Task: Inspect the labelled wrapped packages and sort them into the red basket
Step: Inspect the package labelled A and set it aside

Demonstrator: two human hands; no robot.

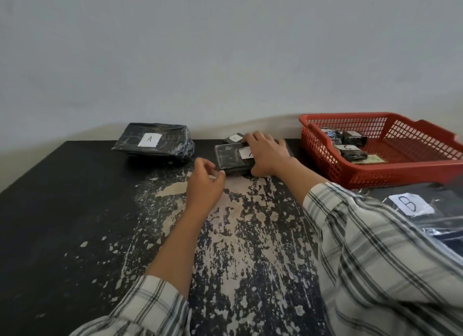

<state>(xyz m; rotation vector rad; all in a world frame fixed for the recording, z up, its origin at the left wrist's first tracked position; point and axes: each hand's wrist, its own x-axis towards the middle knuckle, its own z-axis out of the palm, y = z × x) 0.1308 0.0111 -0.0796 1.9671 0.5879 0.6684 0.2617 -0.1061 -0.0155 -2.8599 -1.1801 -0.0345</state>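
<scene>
On a black painted tabletop point(75, 210) with pale worn patches, seen from a head-worn camera, a flat black plastic-wrapped package point(229, 158) is laid near the far edge, about the middle. The right hand point(269, 155) is placed over the right half of this package. Its fingers are hooked over the far edge and its thumb is set against the near edge, so the package is gripped between them. A white paper label point(244, 152) on top of the package is partly covered by the hand, and its letter cannot be read in full.

The left hand point(204, 183) is held just beside the near left corner of the same package, with fingers loosely curled and nothing held. Whether its fingertips touch the wrapping cannot be told.

A small black wrapped packet point(234, 137) with a white label is seen just behind, partly hidden by the right fingers. A large black wrapped bundle marked A point(152, 141) is set to the left, by the pale wall point(225, 47).

A red plastic mesh basket point(400, 171) is placed at the right. Several small black wrapped packets are laid inside it, among them a packet marked C point(350, 151). Nearer, at the right edge, a black wrapped package marked B point(411, 203) is partly hidden behind a striped sleeve point(375, 248).
</scene>
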